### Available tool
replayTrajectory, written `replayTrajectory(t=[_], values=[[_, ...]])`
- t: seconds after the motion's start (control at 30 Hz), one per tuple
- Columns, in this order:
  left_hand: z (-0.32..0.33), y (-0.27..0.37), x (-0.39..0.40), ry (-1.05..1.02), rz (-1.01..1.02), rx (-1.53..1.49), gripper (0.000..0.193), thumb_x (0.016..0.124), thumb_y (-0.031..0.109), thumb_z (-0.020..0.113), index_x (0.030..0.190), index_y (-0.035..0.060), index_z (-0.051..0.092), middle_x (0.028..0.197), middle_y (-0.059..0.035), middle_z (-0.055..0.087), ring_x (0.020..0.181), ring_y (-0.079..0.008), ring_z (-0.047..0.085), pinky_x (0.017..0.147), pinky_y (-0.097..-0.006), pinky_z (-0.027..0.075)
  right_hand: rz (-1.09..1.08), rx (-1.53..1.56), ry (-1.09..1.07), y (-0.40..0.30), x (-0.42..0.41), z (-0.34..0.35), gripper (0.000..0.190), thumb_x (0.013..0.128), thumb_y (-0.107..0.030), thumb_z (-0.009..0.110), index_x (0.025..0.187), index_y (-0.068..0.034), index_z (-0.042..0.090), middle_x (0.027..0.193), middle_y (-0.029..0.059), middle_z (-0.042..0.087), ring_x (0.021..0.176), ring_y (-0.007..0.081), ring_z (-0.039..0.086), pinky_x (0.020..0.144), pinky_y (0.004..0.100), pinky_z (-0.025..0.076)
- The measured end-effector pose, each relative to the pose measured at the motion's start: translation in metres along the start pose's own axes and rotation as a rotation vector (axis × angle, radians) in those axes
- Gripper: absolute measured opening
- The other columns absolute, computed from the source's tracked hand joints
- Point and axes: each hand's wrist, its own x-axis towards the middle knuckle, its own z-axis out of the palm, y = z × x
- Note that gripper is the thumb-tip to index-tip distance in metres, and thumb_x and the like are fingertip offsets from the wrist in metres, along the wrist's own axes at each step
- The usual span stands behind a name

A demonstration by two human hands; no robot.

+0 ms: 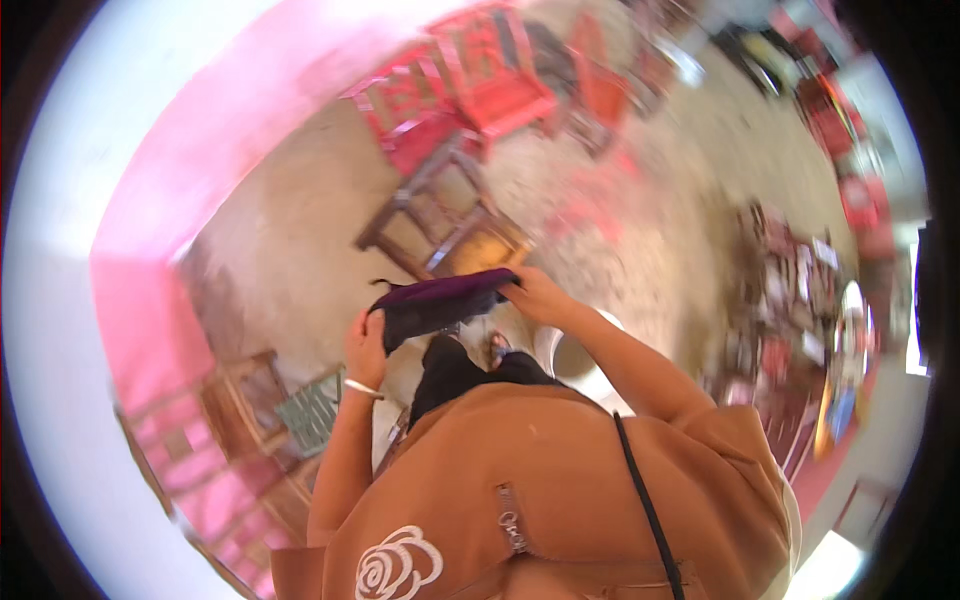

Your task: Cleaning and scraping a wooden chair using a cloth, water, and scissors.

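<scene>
A dark cloth (442, 304), purple along its upper part and black below, is stretched between my two hands. My left hand (367, 341), with a pale bangle at the wrist, or my other hand cannot be confused: it grips the cloth's left end. My right hand (529, 292) pinches the upper right corner. Beyond the cloth a dark wooden chair (439, 217) with a yellowish seat lies or stands at a tilt; which one is blurred.
Red chairs (499, 90) stand farther off beside a pink wall (142, 315). A white bucket-like container (574, 356) is near my feet. Wooden frames (240, 405) stand at the left, and many stacked dark wooden pieces (787, 300) at the right.
</scene>
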Motion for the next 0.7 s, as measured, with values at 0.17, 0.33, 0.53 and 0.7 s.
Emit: replayTrajectory(t=[0.17,0.33,0.53,0.7], values=[[0.057,0.002,0.014,-0.41,-0.077,0.159,0.036,0.094,0.031,0.052,0.107,-0.0031,0.058,0.086,-0.0103,0.063,0.08,-0.0163,0.057,0.074,-0.0325,0.046,0.21,0.105,0.201,0.008,-0.085,-0.061,0.04,0.078,0.013,0.046,0.109,-0.005,0.064,0.097,0.0063,0.068,0.092,0.0136,0.061,0.084,0.0294,0.047],[0.193,0.011,-0.009,-0.867,0.176,0.2,0.033,0.095,0.028,0.048,0.108,0.0003,0.058,0.089,-0.0205,0.062,0.082,-0.0319,0.061,0.076,-0.0378,0.046,0.413,0.155,0.68,0.093,-0.197,-0.081,0.039,0.082,0.013,0.044,0.108,-0.005,0.066,0.098,0.005,0.068,0.093,0.0133,0.062,0.086,0.0282,0.049],[0.317,-0.072,-0.05,-1.133,0.073,0.527,0.043,0.089,0.023,0.054,0.123,-0.0026,0.051,0.101,-0.0244,0.062,0.098,-0.0414,0.058,0.089,-0.0443,0.046,0.535,0.219,0.955,0.259,-0.255,-0.03,0.044,0.072,0.008,0.057,0.112,-0.01,0.065,0.101,0.0116,0.067,0.095,0.0238,0.063,0.086,0.0333,0.05],[0.376,-0.161,-0.08,-1.197,-0.036,0.848,0.061,0.086,0.024,0.062,0.136,0.0,0.037,0.133,-0.027,0.045,0.12,-0.0386,0.049,0.103,-0.038,0.038,0.839,-0.214,0.506,0.378,-0.267,0.007,0.076,0.073,-0.019,0.068,0.141,-0.016,0.035,0.139,0.0153,0.04,0.126,0.0391,0.04,0.106,0.0451,0.035]])
